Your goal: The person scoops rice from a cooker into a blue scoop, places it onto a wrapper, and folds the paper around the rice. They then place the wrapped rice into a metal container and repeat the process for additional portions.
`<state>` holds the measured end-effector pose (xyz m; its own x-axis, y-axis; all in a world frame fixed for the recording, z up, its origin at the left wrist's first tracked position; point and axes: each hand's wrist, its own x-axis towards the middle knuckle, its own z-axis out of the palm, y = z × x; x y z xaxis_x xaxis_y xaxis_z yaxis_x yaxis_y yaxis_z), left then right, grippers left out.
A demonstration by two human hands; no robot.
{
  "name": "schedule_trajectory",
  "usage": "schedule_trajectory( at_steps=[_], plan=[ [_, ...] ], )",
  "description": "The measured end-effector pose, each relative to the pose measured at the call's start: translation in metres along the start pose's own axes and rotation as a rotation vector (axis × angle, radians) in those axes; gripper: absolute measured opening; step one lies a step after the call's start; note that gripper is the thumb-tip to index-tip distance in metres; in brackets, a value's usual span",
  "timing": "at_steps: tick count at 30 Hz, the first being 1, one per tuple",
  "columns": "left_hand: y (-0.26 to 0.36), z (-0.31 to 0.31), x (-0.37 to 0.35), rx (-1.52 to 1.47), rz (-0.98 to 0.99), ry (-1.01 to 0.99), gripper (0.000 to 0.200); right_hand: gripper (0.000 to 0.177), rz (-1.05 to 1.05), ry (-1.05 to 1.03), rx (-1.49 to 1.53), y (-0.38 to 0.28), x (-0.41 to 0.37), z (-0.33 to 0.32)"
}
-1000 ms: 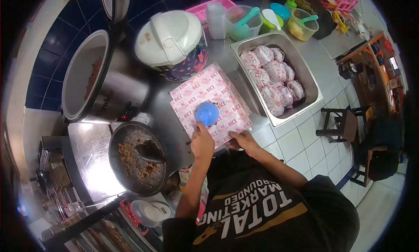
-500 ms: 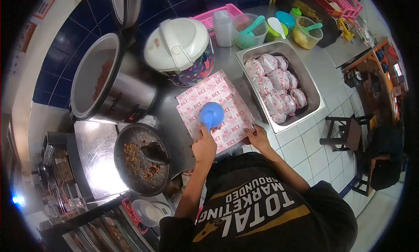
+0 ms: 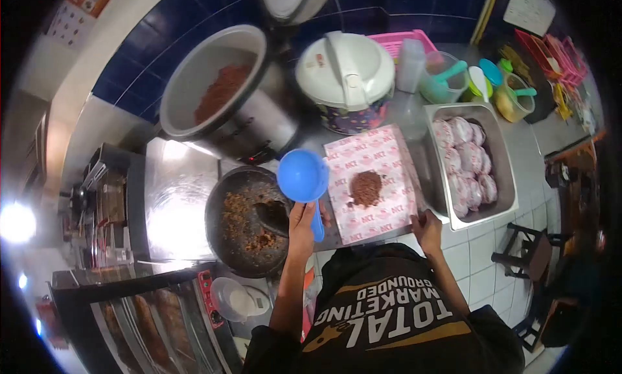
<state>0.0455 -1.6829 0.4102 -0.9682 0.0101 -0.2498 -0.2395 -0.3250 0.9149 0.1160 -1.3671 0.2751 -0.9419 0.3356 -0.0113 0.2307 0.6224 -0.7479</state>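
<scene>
My left hand (image 3: 302, 230) grips the handle of a blue scoop (image 3: 302, 175), whose empty bowl faces up between the stone mortar (image 3: 223, 254) and the printed paper. A mound of reddish-brown rice (image 3: 367, 188) lies on the stack of pink-and-white paper (image 3: 356, 228). At the lower right corner of the paper is my right hand (image 3: 427, 232), its fingers closed at the edge; what they pinch is too small to make out. Brown crumbly paste and a dark pestle (image 3: 271, 218) are in the mortar.
An open cooker (image 3: 259, 124) with reddish rice stands at the back left, beside a lidded white cooker (image 3: 346, 69). A metal tray (image 3: 508, 155) of several wrapped bundles sits right of the paper. Behind it are plastic tubs (image 3: 447, 82). A stool (image 3: 536, 254) stands on the floor.
The blue scoop has turned over and moved left off the paper, uncovering the rice mound. The view has shifted left, so the scene appears farther right.
</scene>
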Motion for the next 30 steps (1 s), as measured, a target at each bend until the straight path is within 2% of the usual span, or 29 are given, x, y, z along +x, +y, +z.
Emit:
schedule_trajectory(
  at_steps=[3,4,6,7,8,10,12,15,17,18,20,22,23,24,26,27,28,30],
  plan=[
    [0.009,-0.045,0.000,0.044,0.001,0.141,0.017,0.026,0.017,0.048,-0.034,-0.013,-0.001,-0.002],
    [0.013,-0.054,0.001,0.039,0.010,0.142,0.017,0.020,0.046,-0.003,-0.103,-0.014,-0.002,-0.005],
    [0.024,-0.064,-0.002,0.520,0.079,0.414,0.015,0.017,0.073,-0.058,-0.182,-0.018,0.000,-0.003],
    [-0.008,-0.099,0.011,0.767,0.306,0.518,0.015,0.019,0.052,-0.013,-0.218,-0.018,-0.001,0.002],
    [-0.004,-0.099,0.013,0.761,0.300,0.507,0.015,0.023,0.036,0.036,-0.256,-0.019,-0.003,0.004],
    [0.007,-0.082,0.014,0.804,0.145,0.444,0.018,0.021,0.068,0.023,-0.316,-0.035,0.000,0.001],
    [-0.010,-0.060,0.027,0.969,0.402,0.253,0.027,0.017,0.019,0.063,-0.218,-0.024,-0.003,0.005],
    [-0.050,-0.023,0.053,0.928,0.420,0.172,0.034,0.014,0.054,0.060,-0.209,-0.025,-0.001,0.006],
    [-0.089,-0.013,0.077,0.926,0.387,0.276,0.041,0.013,0.017,0.047,-0.217,-0.014,0.003,0.006],
    [-0.095,-0.010,0.082,0.909,0.378,0.251,0.041,0.013,0.034,0.060,-0.239,-0.008,0.003,0.007],
    [-0.104,-0.015,0.097,1.143,0.162,0.226,0.047,0.014,0.167,-0.017,-0.033,0.008,0.005,0.009],
    [-0.153,-0.041,0.119,1.187,0.363,0.384,0.051,0.017,0.119,-0.020,0.074,0.057,0.005,0.019],
    [-0.140,-0.035,0.123,1.168,0.258,0.439,0.048,0.020,0.235,-0.061,0.242,0.051,0.004,0.016],
    [-0.126,-0.032,0.118,1.159,0.138,0.485,0.045,0.023,0.221,-0.082,0.177,0.052,0.005,0.013],
    [-0.123,-0.035,0.120,1.196,0.126,0.468,0.045,0.025,0.419,-0.085,0.349,0.022,0.005,0.002],
    [-0.124,-0.039,0.122,1.237,0.121,0.478,0.045,0.025,0.430,-0.077,0.346,0.023,0.002,0.001],
    [-0.132,-0.045,0.125,1.237,0.120,0.471,0.045,0.025,0.434,-0.089,0.383,0.023,0.002,0.001],
    [-0.150,-0.059,0.132,1.177,0.403,0.473,0.035,0.025,0.426,-0.112,0.428,0.024,0.008,-0.002]
  ],
)
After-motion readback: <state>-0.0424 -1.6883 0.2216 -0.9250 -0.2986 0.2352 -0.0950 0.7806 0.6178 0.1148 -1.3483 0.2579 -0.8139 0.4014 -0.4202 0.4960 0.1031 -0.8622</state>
